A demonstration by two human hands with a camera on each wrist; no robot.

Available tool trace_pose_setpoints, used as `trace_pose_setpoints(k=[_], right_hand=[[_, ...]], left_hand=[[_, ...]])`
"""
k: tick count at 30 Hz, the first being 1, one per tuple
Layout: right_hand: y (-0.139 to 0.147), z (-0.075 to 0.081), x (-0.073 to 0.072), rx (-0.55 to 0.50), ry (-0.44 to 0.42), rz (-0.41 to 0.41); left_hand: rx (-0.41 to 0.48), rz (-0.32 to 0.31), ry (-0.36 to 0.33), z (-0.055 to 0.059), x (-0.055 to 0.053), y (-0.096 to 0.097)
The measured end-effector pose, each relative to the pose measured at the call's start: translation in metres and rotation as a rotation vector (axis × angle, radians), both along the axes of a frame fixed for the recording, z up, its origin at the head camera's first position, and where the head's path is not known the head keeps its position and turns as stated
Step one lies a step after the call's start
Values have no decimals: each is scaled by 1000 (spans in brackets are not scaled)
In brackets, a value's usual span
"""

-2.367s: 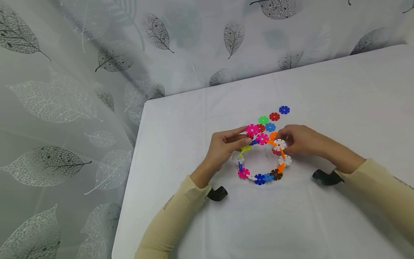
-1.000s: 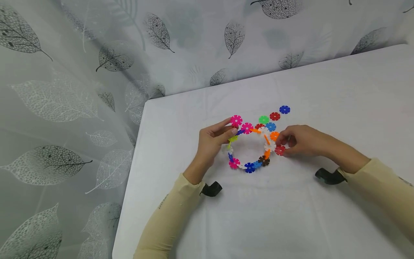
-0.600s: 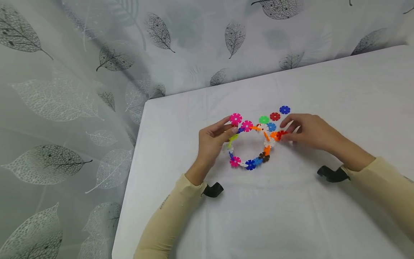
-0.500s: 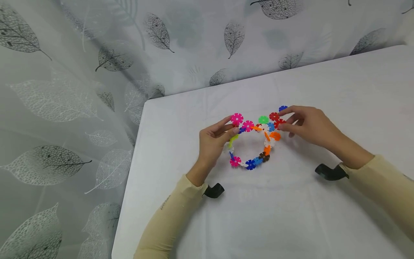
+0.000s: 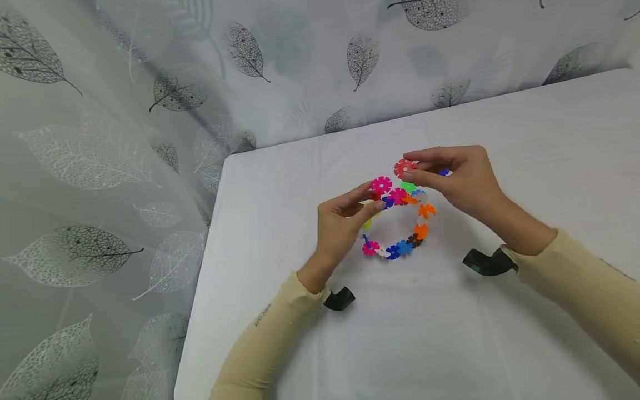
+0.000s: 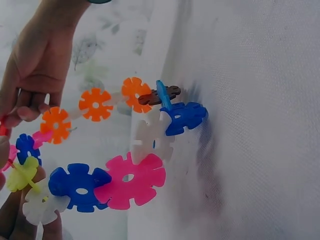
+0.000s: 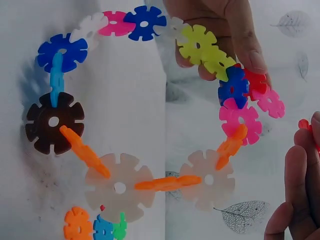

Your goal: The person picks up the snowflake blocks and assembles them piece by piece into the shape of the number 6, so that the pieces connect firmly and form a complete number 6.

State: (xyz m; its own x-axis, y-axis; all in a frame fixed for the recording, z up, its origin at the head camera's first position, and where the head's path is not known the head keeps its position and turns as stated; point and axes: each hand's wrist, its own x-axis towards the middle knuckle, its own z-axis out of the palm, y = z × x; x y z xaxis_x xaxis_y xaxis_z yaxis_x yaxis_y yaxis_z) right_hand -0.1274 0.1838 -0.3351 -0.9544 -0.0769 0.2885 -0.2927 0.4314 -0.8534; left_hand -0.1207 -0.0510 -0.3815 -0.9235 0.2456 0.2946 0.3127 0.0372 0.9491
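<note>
A closed ring of slotted plastic snowflake discs [image 5: 404,247] is tilted up off the table, its lower side nearest the cloth. My left hand [image 5: 334,228] pinches it at the upper left, by the yellow and blue discs. A pink disc [image 5: 381,185] sticks out above the ring there, joined through a red disc [image 7: 257,84] by the left fingertips. My right hand [image 5: 462,175] pinches a single red disc [image 5: 404,168] between thumb and fingers, up and to the right of that pink disc. In the right wrist view, a brown disc [image 7: 36,127] and white discs linked by orange ones show on the ring.
Loose discs lie on the white-covered table [image 5: 400,344] behind the ring: a green disc [image 5: 408,186], a blue disc [image 5: 444,173] partly behind the right hand, and others mostly hidden. A leaf-patterned curtain [image 5: 300,66] hangs along the back and left edges.
My right hand has picked the red disc from beside the ring and carried it up and left. My left hand, with the ring, went left, then came slightly back right.
</note>
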Motion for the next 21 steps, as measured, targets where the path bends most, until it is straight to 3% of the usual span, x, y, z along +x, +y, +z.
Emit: trace_pose_setpoints(k=[9, 21], right_hand=[[-5, 6, 3, 26, 10, 17], [-9, 23, 7, 79, -80, 14]], left_hand=[[-109, 13, 109, 5, 5, 2], [-123, 18, 160, 8, 9, 4]])
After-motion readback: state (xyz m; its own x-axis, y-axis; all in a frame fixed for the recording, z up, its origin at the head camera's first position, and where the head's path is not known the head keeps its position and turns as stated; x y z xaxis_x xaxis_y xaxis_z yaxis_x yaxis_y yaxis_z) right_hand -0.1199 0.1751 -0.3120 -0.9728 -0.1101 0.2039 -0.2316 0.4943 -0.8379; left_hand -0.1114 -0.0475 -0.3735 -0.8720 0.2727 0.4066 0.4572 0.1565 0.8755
